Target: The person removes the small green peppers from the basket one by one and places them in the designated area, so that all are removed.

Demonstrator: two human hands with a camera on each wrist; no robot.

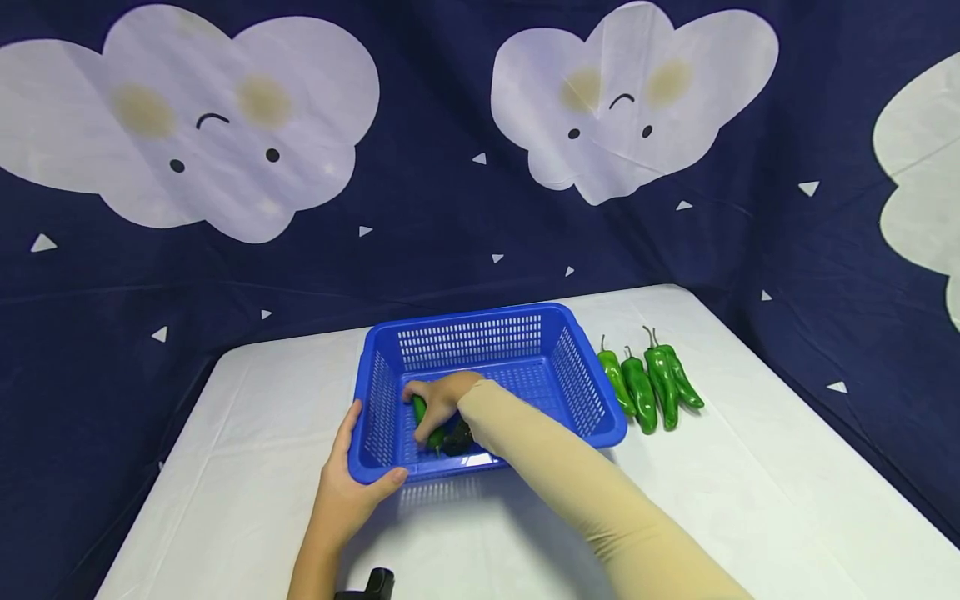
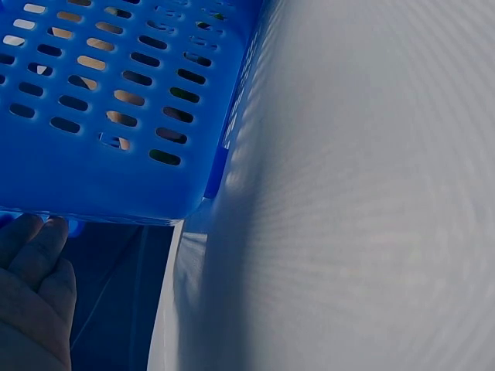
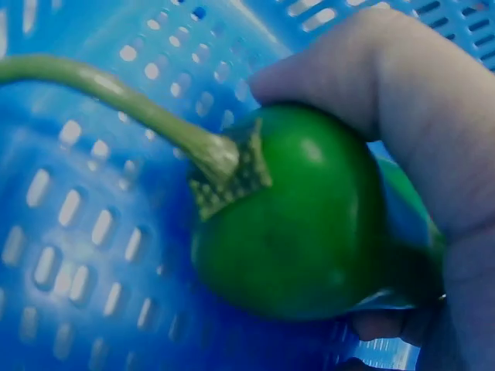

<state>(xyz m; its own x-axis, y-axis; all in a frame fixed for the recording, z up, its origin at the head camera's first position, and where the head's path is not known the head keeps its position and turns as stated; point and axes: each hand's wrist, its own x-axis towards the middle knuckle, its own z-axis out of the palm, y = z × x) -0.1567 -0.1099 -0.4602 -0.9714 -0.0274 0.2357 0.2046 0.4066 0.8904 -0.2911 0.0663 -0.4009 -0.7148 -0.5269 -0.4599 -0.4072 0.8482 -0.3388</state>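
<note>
A blue plastic basket [image 1: 558, 310] with slotted walls stands on the white table. Inside it, near its left end, my right hand [image 1: 442, 402] grips a green chili pepper [image 1: 419, 408] between thumb and fingers. The right wrist view shows the pepper's rounded stem end [image 3: 286, 224] and its curved stem close up, with the basket floor beneath. My left hand [image 1: 352, 487] holds the basket by its near left corner, the thumb over the front rim and the fingers along the left side. Fingertips [image 2: 54, 228] touch the rim in the left wrist view.
Several green peppers [image 1: 640, 392] lie side by side on the white table [image 1: 750, 492], just right of the basket. A dark blue cloth [image 1: 435, 208] with cloud prints hangs behind the table. A black device part [image 1: 378, 583] shows at the bottom edge.
</note>
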